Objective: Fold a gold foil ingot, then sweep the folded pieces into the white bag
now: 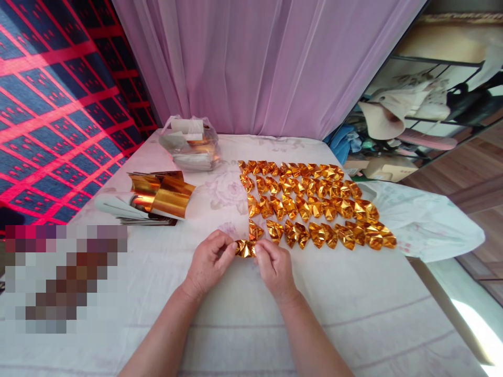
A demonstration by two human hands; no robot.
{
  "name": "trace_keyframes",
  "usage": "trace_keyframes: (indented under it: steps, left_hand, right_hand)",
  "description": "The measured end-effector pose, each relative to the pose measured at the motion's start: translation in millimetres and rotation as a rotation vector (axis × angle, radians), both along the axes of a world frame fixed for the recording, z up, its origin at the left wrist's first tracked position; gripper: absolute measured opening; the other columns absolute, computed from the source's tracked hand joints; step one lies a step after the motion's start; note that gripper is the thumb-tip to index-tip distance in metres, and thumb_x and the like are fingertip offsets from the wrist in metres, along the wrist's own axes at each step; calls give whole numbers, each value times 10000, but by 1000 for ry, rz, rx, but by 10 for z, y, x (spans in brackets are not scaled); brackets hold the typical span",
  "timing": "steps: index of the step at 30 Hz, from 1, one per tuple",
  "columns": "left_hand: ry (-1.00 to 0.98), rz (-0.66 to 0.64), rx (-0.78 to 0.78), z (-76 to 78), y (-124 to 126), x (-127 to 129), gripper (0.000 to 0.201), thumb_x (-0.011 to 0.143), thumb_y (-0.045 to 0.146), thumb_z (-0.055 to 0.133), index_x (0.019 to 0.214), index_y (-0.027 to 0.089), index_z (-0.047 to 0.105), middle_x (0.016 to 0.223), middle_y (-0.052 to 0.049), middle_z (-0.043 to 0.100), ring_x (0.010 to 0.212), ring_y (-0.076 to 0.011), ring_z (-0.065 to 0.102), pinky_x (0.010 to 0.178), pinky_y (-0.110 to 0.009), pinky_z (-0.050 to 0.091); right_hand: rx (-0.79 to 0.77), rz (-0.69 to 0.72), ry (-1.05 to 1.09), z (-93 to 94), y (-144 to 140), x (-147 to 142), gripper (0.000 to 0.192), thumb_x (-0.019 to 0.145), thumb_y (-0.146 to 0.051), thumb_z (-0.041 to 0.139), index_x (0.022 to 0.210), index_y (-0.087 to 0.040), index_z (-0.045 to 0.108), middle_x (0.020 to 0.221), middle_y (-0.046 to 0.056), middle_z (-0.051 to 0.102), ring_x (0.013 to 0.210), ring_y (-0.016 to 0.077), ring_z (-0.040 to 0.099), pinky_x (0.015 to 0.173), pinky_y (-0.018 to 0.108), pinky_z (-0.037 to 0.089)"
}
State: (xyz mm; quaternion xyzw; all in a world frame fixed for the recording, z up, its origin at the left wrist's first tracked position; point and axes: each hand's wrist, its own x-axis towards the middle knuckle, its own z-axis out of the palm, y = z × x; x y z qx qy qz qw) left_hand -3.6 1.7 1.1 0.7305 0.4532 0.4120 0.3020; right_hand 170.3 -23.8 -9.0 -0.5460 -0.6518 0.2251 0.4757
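Between my two hands is a small folded gold foil paper piece [245, 248], low over the table. My left hand [212, 262] pinches its left end between thumb and fingers. At its right end, my right hand [275, 266] grips it the same way. Just beyond my fingers, several folded gold foil pieces [330, 207] lie in four rows that stretch to the right. A loose stack of gold foil paper sheets [173, 196] rests to the left, some with pale backs showing.
A clear plastic bag [192, 152] with more sheets stands at the back left. The floral tablecloth [228, 191] covers the table. A purple curtain [243, 68] hangs behind it. Shelves with a pale cap [387, 110] are at the right. The lower left is pixelated.
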Motion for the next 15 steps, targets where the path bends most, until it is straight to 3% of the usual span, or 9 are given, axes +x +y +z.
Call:
trace_keyframes:
  steps: [8,12,15]
  left_hand:
    - [54,63,141,-31,-1,-17,88,901,270,600,923,205,655,820,-27,640,751,-149,608,679,-250,498]
    - [68,79,170,-50,-2,-15,211,887,251,631,1096,216,635,923,-37,682,781,-149,631,718,-258,525]
    - [63,82,196,-60,-1,-13,196,905,220,605,1097,229,645,952,-40,700,816,-152,650,735,-260,535]
  right_hand:
    - [128,-38,-173,5,28,33,233,930,-270,478,796,-197,655,653,9,661,578,127,606,590,222,434]
    - [178,-35,-239,-18,41,41,215,941,-251,479,864,-191,671,731,35,711,647,143,652,641,234,466]
    - [192,-29,-260,-14,42,35,207,940,-256,488,871,-186,670,720,31,708,627,138,645,627,233,468]
